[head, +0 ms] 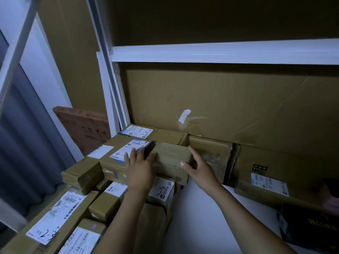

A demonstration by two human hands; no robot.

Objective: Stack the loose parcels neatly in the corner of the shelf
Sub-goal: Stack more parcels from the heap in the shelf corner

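Note:
A small brown cardboard parcel [172, 158] sits on top of the stack in the shelf's left corner. My left hand [140, 167] lies with straight fingers across its left side and the labelled parcel [117, 156] beside it. My right hand [199, 166] touches the small parcel's right side, forefinger stretched along its far edge and thumb against its front. Several labelled brown parcels [73, 208] are piled below and to the left.
A large flat cardboard sheet [229, 107] stands against the shelf's back. A worn taped box [212, 154] and a big labelled box [275, 173] stand to the right. Bare white shelf board [201, 217] lies in front. A black bag [308, 230] sits at the lower right. A white shelf post [113, 99] marks the corner.

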